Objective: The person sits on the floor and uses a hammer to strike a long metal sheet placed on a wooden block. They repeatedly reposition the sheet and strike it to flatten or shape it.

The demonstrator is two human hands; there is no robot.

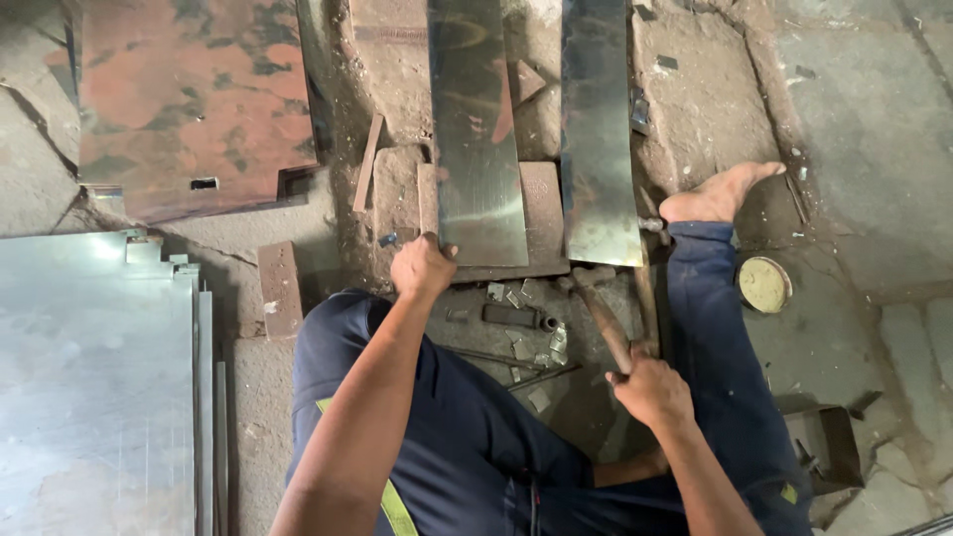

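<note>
My left hand (421,266) grips the near corner of a long shiny metal strip (476,139) that lies on a flat steel block (544,223). A second metal strip (599,129) lies beside it to the right. My right hand (650,389) holds the wooden handle of a hammer (601,313), whose head rests near the block's front edge. I sit on the floor in dark blue trousers, my bare foot (717,194) stretched out to the right of the strips.
A stack of shiny metal sheets (94,387) lies at the left. A rusty reddish sheet (194,94) lies at the upper left. Small offcuts, a punch and rods (516,337) are scattered between my legs. A round tin lid (763,285) sits at the right.
</note>
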